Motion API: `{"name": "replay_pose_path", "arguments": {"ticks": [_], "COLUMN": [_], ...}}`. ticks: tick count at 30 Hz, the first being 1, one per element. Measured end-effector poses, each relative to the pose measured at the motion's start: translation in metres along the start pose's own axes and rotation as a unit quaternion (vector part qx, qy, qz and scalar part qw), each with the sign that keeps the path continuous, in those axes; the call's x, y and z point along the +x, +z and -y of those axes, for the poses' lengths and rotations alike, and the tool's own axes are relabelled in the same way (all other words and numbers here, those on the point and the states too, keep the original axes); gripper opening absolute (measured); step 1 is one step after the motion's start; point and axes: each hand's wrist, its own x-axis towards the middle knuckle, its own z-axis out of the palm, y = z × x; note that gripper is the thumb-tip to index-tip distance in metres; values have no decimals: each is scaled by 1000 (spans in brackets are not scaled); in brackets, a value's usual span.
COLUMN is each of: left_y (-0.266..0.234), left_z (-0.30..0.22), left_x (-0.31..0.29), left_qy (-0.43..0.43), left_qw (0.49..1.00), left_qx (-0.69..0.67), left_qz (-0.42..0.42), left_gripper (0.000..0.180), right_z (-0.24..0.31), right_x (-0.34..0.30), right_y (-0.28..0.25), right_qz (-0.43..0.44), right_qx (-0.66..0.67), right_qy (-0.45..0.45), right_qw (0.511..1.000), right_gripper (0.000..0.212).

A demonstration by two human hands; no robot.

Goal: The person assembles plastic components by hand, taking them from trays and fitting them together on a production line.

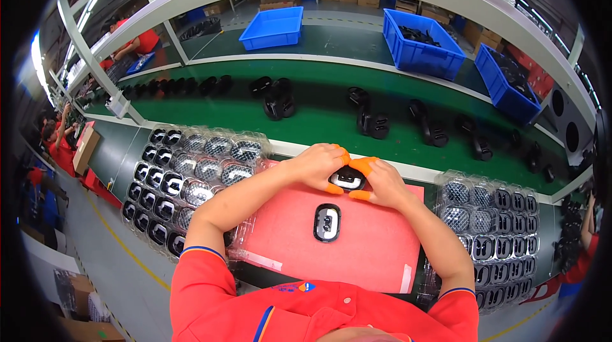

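Observation:
Both hands grip the sides of a rounded black part with a white, glossy middle (348,179), held at the far edge of the pink mat (280,233). My left hand (319,167), with orange covers on its fingertips, curls round its left side. On the other side my right hand (380,182), also with orange fingertip covers, has thumb and fingers closed on it. Nearer to me a second rounded black part with a white middle (327,222) lies on the mat. The fingers hide some of the held part's rim.
Clear plastic trays with rows of similar parts sit left (185,176) and right (491,233) of the mat. Beyond runs a green conveyor belt (319,112) carrying black pieces (278,100). Blue bins (271,28) stand on the far shelf. Co-workers in red (60,151) are at the left.

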Motion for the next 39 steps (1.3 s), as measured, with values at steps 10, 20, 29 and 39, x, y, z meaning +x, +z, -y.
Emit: {"name": "replay_pose_path", "arguments": {"ticks": [10,20,29,39], "left_y": [7,5,24,36], "left_z": [-2,-5,4,3], "left_x": [3,-1,-4,7], "left_qy": [0,20,23,47], "left_qw": [1000,994,998,996], "left_qx": [-8,-73,-4,62], "left_qz": [-6,79,63,52], "left_gripper": [64,57,67,63], "right_z": [-1,6,7,-6], "right_x": [3,4,-10,-20], "right_y": [-6,5,35,28], "right_qz": [-7,64,-17,-6], "right_qx": [51,45,84,-12], "right_qy": [23,31,24,1], "right_qw": [998,996,996,1000], "right_gripper": [61,64,58,57]}}
